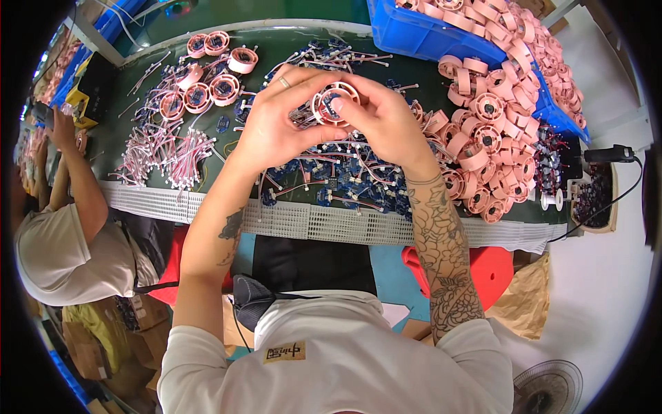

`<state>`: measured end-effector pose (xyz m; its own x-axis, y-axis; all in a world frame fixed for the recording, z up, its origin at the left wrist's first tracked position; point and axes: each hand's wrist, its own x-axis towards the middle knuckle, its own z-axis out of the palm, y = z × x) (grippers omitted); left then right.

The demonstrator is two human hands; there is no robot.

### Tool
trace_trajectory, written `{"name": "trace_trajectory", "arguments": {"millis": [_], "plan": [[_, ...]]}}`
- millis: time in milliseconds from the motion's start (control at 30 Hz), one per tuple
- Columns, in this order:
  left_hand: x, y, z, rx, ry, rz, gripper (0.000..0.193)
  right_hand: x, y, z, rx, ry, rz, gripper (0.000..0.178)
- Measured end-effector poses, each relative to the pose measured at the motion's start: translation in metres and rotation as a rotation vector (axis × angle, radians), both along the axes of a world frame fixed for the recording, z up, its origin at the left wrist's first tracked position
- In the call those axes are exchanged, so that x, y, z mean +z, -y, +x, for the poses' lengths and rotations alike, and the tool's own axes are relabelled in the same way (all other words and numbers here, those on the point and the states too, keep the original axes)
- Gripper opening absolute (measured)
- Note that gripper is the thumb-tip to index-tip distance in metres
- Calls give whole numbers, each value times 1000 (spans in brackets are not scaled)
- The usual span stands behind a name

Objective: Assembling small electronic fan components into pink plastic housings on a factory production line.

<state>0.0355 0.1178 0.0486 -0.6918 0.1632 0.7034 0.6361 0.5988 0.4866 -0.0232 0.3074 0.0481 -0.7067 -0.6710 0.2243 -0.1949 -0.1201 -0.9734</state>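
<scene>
Both my hands are raised over the middle of the bench around one round pink plastic housing (317, 107) with a small blue circuit board inside. My left hand (272, 121) has its fingers closed on the housing's left side. My right hand (389, 121) grips it from the right, with a thumb reaching over the board. Below my hands lies a pile of blue circuit boards (345, 186) with thin cables attached. To the left are bundles of white-and-red cables (183, 155) and several pink housings (224, 88), some with boards in them.
A large heap of pink housings (486, 138) covers the bench's right side, beside a blue crate (414, 34) full of more. A perforated white strip (338, 224) runs along the near edge. At the far left, a co-worker's hand (63, 130) holds a dark object.
</scene>
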Motion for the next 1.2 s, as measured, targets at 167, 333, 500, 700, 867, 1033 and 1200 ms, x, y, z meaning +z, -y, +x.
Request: {"name": "trace_trajectory", "arguments": {"millis": [167, 333, 500, 700, 867, 1033, 1200], "plan": [[1, -3, 2, -9, 24, 13, 66, 0, -2, 0, 25, -7, -41, 36], [-2, -3, 2, 0, 53, 72, 68, 3, 0, -1, 49, 48, -60, 36], [0, -3, 2, -8, 60, 67, 69, 5, -3, 0, 81, 69, -70, 35], [0, -4, 2, 21, 48, 56, 70, -4, 3, 0, 11, 21, -73, 35], [0, -5, 3, 35, 54, 54, 70, 7, 2, 4, 37, 214, -98, 37], [0, -7, 3, 71, -2, 15, 70, -6, 6, 2, -23, 47, -74, 37], [-1, -8, 1, 67, -25, 13, 69, -4, 6, 2, -61, 24, -103, 38]]}}
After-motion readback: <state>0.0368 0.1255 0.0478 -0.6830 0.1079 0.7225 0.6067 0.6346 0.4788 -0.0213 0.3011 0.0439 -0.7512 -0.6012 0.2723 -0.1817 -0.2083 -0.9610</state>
